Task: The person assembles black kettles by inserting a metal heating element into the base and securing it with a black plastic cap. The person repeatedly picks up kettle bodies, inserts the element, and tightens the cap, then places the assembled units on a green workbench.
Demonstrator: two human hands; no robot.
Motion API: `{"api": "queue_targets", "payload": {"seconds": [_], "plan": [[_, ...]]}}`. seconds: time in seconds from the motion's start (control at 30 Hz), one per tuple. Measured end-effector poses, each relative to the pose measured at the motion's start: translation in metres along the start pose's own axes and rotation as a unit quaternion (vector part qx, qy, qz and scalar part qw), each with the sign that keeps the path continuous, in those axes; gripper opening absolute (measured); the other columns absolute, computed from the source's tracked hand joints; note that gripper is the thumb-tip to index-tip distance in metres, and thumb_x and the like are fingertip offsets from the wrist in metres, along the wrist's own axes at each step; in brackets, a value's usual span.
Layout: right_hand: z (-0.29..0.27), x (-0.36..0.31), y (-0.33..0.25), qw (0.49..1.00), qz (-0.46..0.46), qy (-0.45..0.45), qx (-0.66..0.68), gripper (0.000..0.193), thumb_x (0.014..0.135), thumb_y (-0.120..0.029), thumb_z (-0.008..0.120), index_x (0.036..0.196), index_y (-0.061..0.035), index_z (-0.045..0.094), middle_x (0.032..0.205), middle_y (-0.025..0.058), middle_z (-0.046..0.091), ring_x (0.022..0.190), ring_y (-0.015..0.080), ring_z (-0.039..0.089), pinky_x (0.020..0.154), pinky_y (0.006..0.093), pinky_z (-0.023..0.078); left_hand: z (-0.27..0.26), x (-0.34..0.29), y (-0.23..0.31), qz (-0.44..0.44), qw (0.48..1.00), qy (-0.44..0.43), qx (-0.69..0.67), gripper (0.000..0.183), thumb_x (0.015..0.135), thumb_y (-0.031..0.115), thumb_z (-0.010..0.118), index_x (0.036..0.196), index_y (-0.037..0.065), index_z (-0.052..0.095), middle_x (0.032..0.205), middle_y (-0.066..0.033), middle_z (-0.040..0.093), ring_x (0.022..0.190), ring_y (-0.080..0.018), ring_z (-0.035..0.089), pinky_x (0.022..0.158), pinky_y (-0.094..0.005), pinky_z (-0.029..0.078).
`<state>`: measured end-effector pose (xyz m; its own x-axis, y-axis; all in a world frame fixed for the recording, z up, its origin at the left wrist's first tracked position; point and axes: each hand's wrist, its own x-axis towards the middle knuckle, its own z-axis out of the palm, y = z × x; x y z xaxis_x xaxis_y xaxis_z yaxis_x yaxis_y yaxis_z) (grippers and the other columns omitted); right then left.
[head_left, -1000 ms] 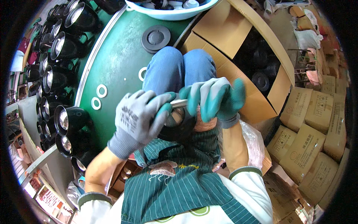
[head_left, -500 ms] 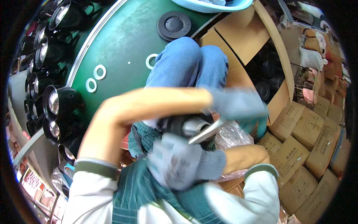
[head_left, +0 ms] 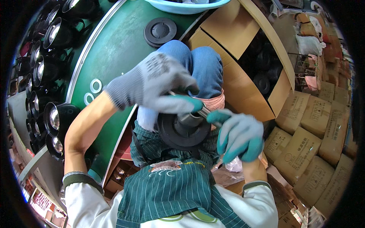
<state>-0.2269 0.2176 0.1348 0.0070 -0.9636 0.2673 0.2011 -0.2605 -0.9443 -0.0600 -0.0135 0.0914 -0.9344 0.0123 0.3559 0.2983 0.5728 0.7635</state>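
Observation:
My left hand (head_left: 161, 85), in a grey glove with teal fingertips, closes around a slim metal bar (head_left: 203, 111) over my lap. My right hand (head_left: 240, 137), gloved alike, pinches the bar's other end between thumb and finger, with its remaining fingers curled downward. Just below the bar sits a black round part with a wide flange (head_left: 182, 138), from whose middle a grey metal collar (head_left: 191, 120) rises. It rests against my striped green apron, between my thighs. The fingers partly cover the bar, so its full shape is hidden.
On the green table lie two white rings (head_left: 96, 86) and a black ribbed disc (head_left: 160, 32). A light blue basin (head_left: 186, 7) stands beyond. Black pots (head_left: 57, 117) crowd the left. An open carton (head_left: 228, 28) holds black parts; closed cartons (head_left: 300, 154) are stacked at right.
My left hand has swung back from the far right to above my lap's left side. My right hand has moved from over the apron to the right. The black flanged part now shows more fully.

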Motion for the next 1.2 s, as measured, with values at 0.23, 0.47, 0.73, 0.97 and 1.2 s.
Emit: {"api": "queue_targets", "payload": {"seconds": [0.23,0.47,0.73,0.97,1.2], "plan": [[-0.033,0.030,0.084,0.951,0.143,-0.026,0.274,0.053,0.098,-0.034,0.048,0.056,-0.0086,0.065,0.050,0.0062,0.058,0.054,0.0223,0.061,0.108,0.0537,0.043,0.020,-0.032,0.147,-0.257,0.945,-0.044,0.197,0.067,0.091,0.049,0.068,0.132,-0.002,0.056,0.081,-0.0119,0.062,0.071,-0.0291,0.066,0.063,-0.0409,0.049],[-0.015,0.056,0.127,0.891,0.160,0.007,0.425,0.061,0.105,-0.037,0.034,0.053,-0.0122,0.054,0.049,0.0046,0.049,0.053,0.0214,0.054,0.100,0.0504,0.047,0.069,-0.025,0.163,-0.396,0.879,0.088,0.250,0.066,0.094,0.031,0.065,0.147,-0.002,0.048,0.083,-0.0182,0.066,0.068,-0.0345,0.068,0.062,-0.0446,0.052],[0.009,0.013,0.090,0.930,0.009,0.106,0.351,0.072,0.113,-0.041,0.019,0.050,-0.0163,0.042,0.047,0.0027,0.039,0.053,0.0204,0.046,0.091,0.0466,0.052,0.022,-0.065,0.102,-0.296,0.952,0.073,0.008,0.053,0.107,0.039,0.041,0.132,-0.001,0.064,0.068,-0.0136,0.064,0.057,-0.0245,0.066,0.060,-0.0360,0.052],[0.046,-0.025,0.042,0.981,-0.101,0.166,-0.020,0.067,0.111,-0.033,0.035,0.050,-0.0109,0.050,0.053,0.0036,0.051,0.056,0.0222,0.054,0.083,0.0487,0.054,0.001,-0.038,0.018,-0.093,0.993,0.037,0.060,0.057,0.104,0.044,0.035,0.115,0.002,0.072,0.060,-0.0096,0.056,0.054,-0.0257,0.062,0.057,-0.0367,0.050],[0.022,-0.029,0.044,0.973,0.078,0.108,-0.187,0.093,0.086,-0.044,0.075,0.159,-0.0056,0.033,0.155,0.0218,0.044,0.139,0.0352,0.048,0.121,0.0497,0.033,-0.001,-0.111,0.031,-0.373,0.852,0.338,-0.143,0.039,0.101,0.022,0.057,0.134,0.001,0.065,0.085,-0.0027,0.069,0.063,-0.0074,0.055,0.056,-0.0232,0.043]]}}
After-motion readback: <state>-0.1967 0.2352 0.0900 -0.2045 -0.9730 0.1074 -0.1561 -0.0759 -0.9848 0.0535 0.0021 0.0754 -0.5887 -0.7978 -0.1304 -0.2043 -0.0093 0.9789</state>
